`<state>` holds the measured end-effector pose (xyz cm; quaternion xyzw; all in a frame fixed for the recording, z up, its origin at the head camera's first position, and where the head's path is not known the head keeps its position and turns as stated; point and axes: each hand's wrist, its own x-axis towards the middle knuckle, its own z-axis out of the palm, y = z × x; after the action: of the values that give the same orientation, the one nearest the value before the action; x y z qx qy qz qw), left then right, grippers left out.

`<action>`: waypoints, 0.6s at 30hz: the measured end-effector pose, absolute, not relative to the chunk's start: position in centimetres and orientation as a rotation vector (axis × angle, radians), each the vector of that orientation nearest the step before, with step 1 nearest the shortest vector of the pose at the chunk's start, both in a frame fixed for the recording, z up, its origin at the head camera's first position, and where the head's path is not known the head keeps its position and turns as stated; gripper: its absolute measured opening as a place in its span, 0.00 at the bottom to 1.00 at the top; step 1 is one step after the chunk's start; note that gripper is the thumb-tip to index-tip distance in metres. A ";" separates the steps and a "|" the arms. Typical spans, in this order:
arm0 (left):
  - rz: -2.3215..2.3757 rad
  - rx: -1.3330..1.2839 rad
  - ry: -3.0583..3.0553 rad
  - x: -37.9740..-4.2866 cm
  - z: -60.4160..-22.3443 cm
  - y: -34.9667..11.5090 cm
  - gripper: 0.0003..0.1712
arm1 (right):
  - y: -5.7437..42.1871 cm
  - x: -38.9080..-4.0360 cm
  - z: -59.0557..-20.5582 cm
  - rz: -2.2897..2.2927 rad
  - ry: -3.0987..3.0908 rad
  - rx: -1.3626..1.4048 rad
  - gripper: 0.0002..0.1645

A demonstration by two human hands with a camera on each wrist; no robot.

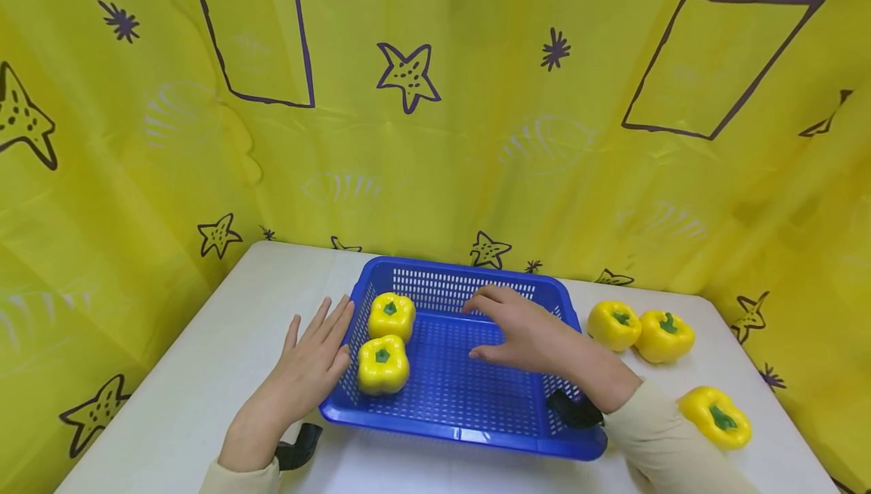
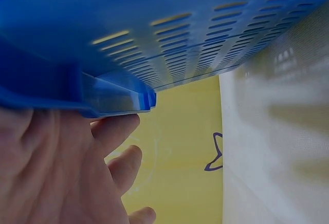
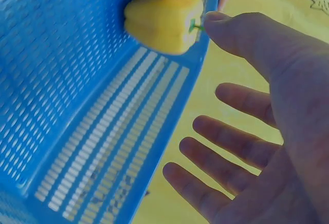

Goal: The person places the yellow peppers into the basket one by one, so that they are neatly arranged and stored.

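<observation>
A blue plastic basket (image 1: 469, 380) stands on the table with two yellow bell peppers inside its left end, a rear pepper (image 1: 392, 317) and a front pepper (image 1: 383, 365). My left hand (image 1: 309, 365) rests against the basket's left rim, fingers straight; the left wrist view shows the rim (image 2: 46, 103) touching the palm side. Over the basket's right half hovers my right hand (image 1: 520, 331), its fingers spread and slightly bent, with nothing in it. In the right wrist view, the basket's slotted wall (image 3: 118, 136) and a pepper (image 3: 162, 23) lie beyond the fingers.
Right of the basket, two yellow peppers (image 1: 615, 326) (image 1: 665, 336) sit side by side on the white table (image 1: 224, 327). Another pepper (image 1: 716, 418) lies nearer, beside the right sleeve (image 1: 663, 433). A yellow patterned curtain (image 1: 435, 153) encloses the back and sides.
</observation>
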<state>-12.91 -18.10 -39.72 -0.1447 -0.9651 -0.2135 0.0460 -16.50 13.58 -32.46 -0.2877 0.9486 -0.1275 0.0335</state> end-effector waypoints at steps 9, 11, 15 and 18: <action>-0.655 -0.431 -2.947 -12.9 -39.9 -18.0 0.36 | 16.9 -16.4 -32.8 -0.422 2.979 -0.876 0.29; -0.661 -0.431 -2.945 -12.9 -39.9 -18.0 0.36 | 17.4 -16.4 -32.9 -0.426 2.993 -0.855 0.28; -0.671 -0.433 -2.947 -12.9 -39.9 -17.9 0.36 | 18.7 -16.3 -32.9 -0.419 3.032 -0.830 0.28; -0.673 -0.433 -2.950 -12.9 -39.9 -17.9 0.36 | 19.7 -16.3 -32.7 -0.405 3.058 -0.814 0.29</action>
<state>-12.94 -17.87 -39.87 -0.1417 -0.9643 -0.2199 0.0424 -16.28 19.74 -32.75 -0.2550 0.9583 -0.1270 -0.0245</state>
